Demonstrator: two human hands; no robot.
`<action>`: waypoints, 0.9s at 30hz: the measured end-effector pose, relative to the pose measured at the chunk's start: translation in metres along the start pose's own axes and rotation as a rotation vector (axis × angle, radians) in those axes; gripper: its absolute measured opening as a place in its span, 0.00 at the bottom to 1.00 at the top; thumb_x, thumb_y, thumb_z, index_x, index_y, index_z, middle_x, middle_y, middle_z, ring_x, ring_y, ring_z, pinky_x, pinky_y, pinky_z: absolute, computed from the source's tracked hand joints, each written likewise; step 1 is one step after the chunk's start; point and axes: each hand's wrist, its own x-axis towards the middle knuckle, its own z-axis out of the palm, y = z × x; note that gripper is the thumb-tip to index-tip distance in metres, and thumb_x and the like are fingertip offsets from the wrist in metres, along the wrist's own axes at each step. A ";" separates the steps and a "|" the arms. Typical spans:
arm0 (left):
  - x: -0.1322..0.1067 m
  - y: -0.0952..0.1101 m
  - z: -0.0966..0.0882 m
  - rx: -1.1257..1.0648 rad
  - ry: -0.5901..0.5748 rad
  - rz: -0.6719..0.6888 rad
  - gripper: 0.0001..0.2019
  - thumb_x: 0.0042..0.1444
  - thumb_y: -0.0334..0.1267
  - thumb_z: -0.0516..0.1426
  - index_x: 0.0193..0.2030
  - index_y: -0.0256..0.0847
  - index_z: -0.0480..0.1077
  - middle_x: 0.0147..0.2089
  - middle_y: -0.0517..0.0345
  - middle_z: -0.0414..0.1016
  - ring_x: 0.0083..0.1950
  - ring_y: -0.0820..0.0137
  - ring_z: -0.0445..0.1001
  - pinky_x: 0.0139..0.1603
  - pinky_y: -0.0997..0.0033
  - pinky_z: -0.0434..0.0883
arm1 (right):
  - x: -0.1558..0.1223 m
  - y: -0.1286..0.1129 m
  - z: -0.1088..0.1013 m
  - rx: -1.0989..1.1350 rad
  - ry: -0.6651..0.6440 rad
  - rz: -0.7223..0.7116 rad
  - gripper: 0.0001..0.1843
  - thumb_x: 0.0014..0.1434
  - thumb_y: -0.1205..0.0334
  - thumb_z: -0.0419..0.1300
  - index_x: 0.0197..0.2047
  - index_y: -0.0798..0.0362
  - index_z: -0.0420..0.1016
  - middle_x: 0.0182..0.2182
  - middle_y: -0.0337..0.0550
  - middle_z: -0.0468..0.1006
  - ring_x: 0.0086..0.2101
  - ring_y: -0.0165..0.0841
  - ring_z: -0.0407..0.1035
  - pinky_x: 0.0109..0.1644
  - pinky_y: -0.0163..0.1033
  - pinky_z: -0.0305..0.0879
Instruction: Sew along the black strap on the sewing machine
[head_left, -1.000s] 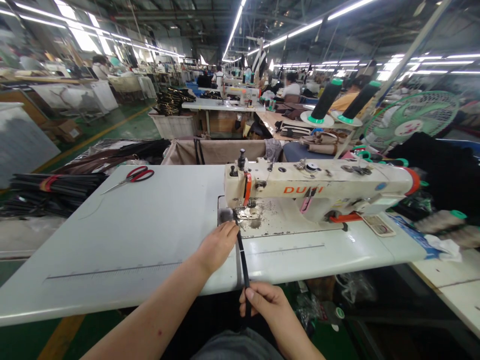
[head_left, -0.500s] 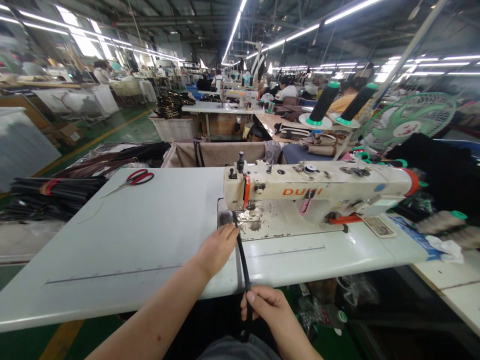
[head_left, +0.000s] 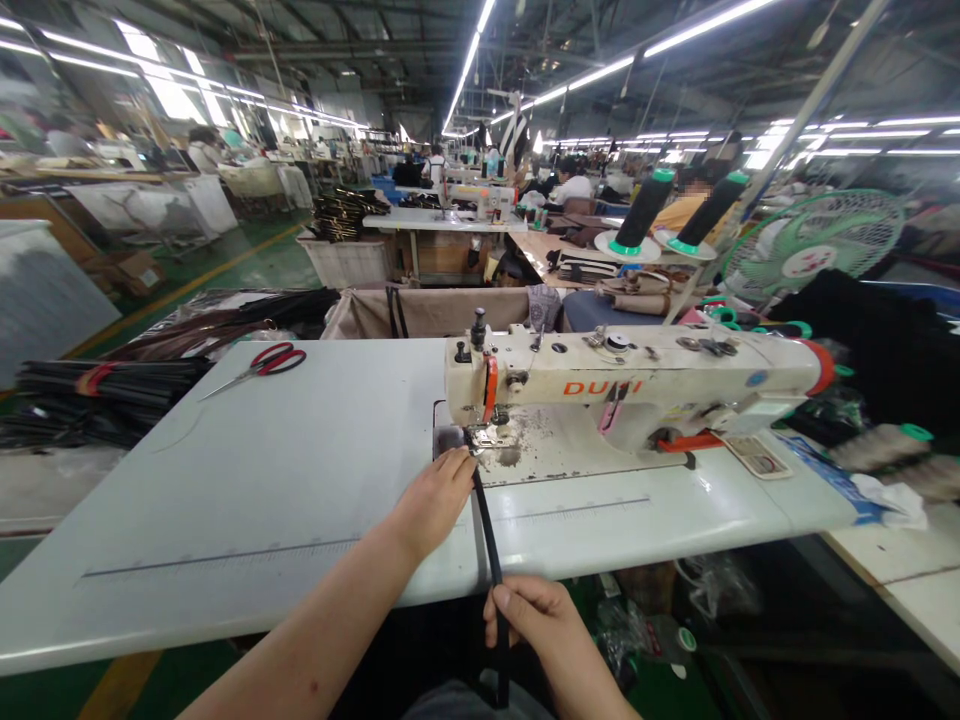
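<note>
A narrow black strap (head_left: pixel 486 525) runs from the presser foot of a cream sewing machine (head_left: pixel 630 375) down over the front edge of the white table (head_left: pixel 247 480). My left hand (head_left: pixel 433 495) lies on the table beside the needle, its fingertips pressed against the strap's upper end. My right hand (head_left: pixel 532 615) is below the table edge, closed in a pinch round the strap's lower part. The strap's tail hangs on down toward my lap.
Red-handled scissors (head_left: pixel 259 365) lie at the table's far left. Bundles of black strips (head_left: pixel 97 395) are stacked left of the table. A beige cloth bin (head_left: pixel 427 308) stands behind it. Two black thread cones (head_left: pixel 641 210) and a green fan (head_left: pixel 814 245) are at the right. Other people work farther back.
The camera has tipped down a little. My right hand has slipped slightly lower along the strap; my left hand stays by the needle.
</note>
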 end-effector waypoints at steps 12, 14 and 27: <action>-0.002 -0.001 0.001 -0.054 0.015 -0.008 0.15 0.71 0.32 0.51 0.61 0.34 0.67 0.60 0.42 0.75 0.66 0.57 0.72 0.69 0.53 0.72 | 0.002 -0.005 0.002 0.038 0.013 0.058 0.26 0.53 0.37 0.73 0.31 0.55 0.84 0.22 0.40 0.78 0.26 0.30 0.65 0.33 0.36 0.54; -0.004 -0.001 0.001 -0.060 0.007 -0.008 0.15 0.71 0.32 0.51 0.62 0.34 0.67 0.60 0.42 0.75 0.66 0.57 0.72 0.69 0.54 0.72 | 0.002 -0.005 0.002 0.044 -0.001 0.064 0.26 0.53 0.37 0.73 0.31 0.55 0.84 0.21 0.40 0.78 0.25 0.30 0.65 0.33 0.36 0.54; -0.003 -0.001 -0.005 -0.042 0.004 0.032 0.13 0.72 0.31 0.49 0.57 0.36 0.69 0.57 0.44 0.75 0.62 0.59 0.75 0.66 0.56 0.74 | 0.001 -0.013 0.003 -0.016 -0.062 -0.054 0.18 0.52 0.46 0.75 0.28 0.53 0.82 0.29 0.38 0.76 0.34 0.34 0.66 0.42 0.38 0.59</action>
